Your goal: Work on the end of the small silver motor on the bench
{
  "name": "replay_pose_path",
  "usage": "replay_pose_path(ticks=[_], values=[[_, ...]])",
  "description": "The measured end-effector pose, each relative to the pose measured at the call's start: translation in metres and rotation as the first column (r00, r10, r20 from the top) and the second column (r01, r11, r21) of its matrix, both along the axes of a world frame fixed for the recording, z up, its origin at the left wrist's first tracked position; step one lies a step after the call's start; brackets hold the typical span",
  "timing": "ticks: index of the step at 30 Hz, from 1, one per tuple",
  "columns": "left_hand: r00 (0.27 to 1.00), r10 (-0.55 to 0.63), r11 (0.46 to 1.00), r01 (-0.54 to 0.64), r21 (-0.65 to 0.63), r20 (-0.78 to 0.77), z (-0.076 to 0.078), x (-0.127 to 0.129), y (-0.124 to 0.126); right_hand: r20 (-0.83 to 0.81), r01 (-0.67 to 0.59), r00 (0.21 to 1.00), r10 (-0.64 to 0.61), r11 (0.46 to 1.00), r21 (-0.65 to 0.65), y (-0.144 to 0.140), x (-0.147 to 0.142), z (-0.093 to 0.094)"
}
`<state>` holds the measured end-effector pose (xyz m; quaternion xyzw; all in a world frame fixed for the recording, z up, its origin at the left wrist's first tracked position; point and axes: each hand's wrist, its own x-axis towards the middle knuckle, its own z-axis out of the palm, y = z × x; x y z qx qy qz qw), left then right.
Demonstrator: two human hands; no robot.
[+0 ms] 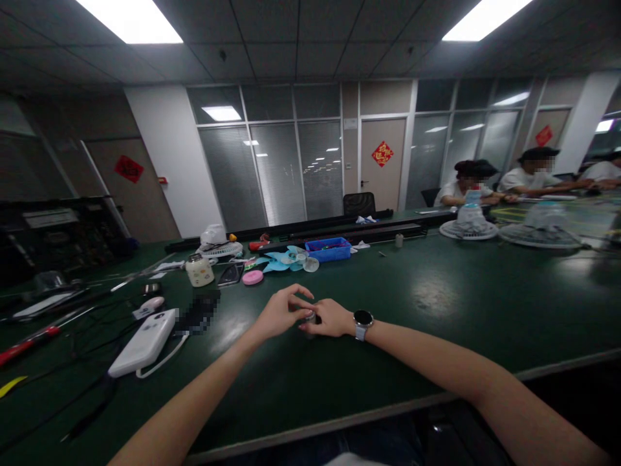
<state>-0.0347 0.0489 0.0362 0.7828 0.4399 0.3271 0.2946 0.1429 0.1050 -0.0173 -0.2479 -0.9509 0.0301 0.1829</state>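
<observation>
My right hand (332, 317), with a watch (363, 318) on its wrist, is closed around a small greyish cylinder (310, 317) low over the green tabletop (388, 369). From the other side, my left hand (284, 310) has its thumb and a finger at the top of the same cylinder, while its upper fingers arch over it. Much of the cylinder is hidden by the fingers, so its exact kind cannot be made out.
Beyond my hands lie light-blue fan blades (286, 259), a blue bin (328, 250) and a pink disc (253, 277). A cream jar (199, 270), a white phone-shaped device (144, 343) and cables are left. Fan parts (468, 223) and seated people are right.
</observation>
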Motion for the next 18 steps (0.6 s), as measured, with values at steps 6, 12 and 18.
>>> replay_pose_path(ticks=[6,12,18], values=[[0.999,0.038,0.999,-0.038,0.001,0.039,0.000,0.005,-0.003,0.026,-0.058,0.998,0.057,0.998,0.029,0.003,-0.001,0.003],[0.981,0.194,0.979,-0.194,0.064,0.014,-0.001,0.008,-0.006,0.045,-0.171,0.984,0.171,0.985,0.009,0.013,-0.002,0.006],[0.964,0.267,0.962,-0.265,0.064,-0.023,-0.007,0.005,-0.004,0.033,-0.236,0.971,0.237,0.971,-0.044,0.026,-0.003,0.007]])
